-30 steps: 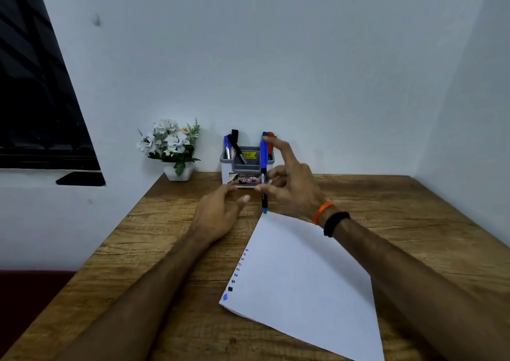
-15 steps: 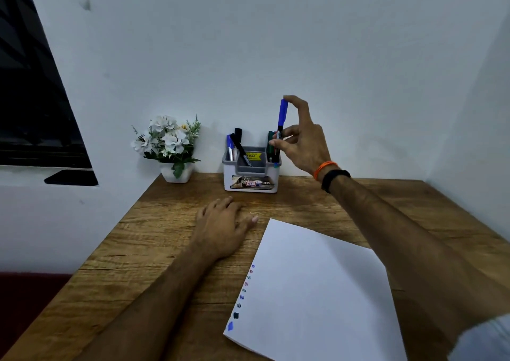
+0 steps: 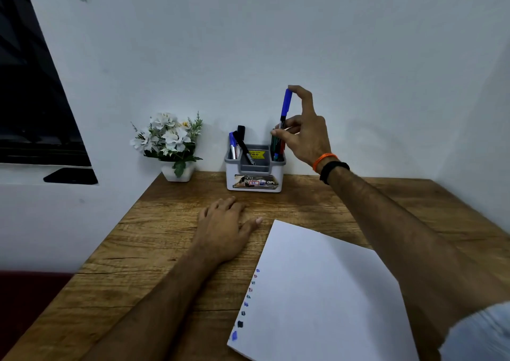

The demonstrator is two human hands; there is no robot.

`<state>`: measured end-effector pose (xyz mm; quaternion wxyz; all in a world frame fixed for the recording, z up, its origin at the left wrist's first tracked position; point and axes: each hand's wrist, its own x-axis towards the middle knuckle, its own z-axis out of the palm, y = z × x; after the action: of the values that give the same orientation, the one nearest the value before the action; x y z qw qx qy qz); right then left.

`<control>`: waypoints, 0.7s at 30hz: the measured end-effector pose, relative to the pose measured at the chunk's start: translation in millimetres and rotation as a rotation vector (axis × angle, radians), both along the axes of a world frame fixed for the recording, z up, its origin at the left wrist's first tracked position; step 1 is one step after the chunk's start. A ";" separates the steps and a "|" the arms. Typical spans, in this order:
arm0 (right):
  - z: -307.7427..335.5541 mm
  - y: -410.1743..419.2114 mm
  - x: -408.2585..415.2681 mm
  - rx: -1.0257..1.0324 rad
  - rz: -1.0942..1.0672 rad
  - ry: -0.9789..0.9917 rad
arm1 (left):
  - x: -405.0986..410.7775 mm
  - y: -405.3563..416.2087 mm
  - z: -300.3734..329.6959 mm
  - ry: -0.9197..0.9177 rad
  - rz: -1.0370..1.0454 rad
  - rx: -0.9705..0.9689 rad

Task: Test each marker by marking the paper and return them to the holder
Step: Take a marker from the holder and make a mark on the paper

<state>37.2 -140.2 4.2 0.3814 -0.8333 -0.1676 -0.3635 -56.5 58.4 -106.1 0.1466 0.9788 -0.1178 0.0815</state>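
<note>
The light around me is dim and cool, flat on the pale blue-white wall (image 3: 276, 29). My raised right hand (image 3: 303, 137) throws a faint shadow there, so the source is perhaps in front — hard to say. The dark window (image 3: 30, 98) leans from wide-angle bending. The white paper sheet (image 3: 325, 291) looks soft, slightly blurred.

Holder (image 3: 255, 179) at table's (image 3: 165, 250) back edge, plant (image 3: 171, 145) to its left, paper (image 3: 317, 291) in front
</note>
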 end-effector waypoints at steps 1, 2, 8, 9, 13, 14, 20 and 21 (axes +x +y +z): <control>-1.5 -0.1 -0.4 -0.013 -0.006 0.006 | -0.1 -0.1 0.0 0.001 0.001 -0.004; -3.5 -0.2 -1.4 -0.027 -0.016 0.011 | -0.3 -0.1 0.0 0.000 0.002 -0.005; 0.1 -1.6 -5.5 -0.086 -0.048 -0.023 | -0.3 -0.2 -0.1 0.003 0.003 0.004; 1.8 -1.3 -5.8 -0.109 -0.049 -0.021 | -0.2 -0.4 0.1 0.004 0.003 0.006; -2.0 2.6 -7.0 -0.201 -0.061 0.013 | -0.3 -0.1 -0.3 0.008 0.004 0.010; -6.1 2.9 -6.9 -0.235 -0.072 0.035 | -0.2 -0.1 -0.4 0.009 0.005 0.011; -26.0 1.9 -7.7 -0.373 -0.137 0.064 | 1.7 -0.5 -1.7 0.006 0.007 0.017; -26.0 2.6 -7.9 -0.362 -0.142 0.050 | 1.8 -0.3 -2.1 0.003 0.008 0.017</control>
<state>29.3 -137.6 -21.8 0.2027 -0.9068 -0.1613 -0.3325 -54.7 58.0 -108.1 0.1381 0.9805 -0.1146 0.0797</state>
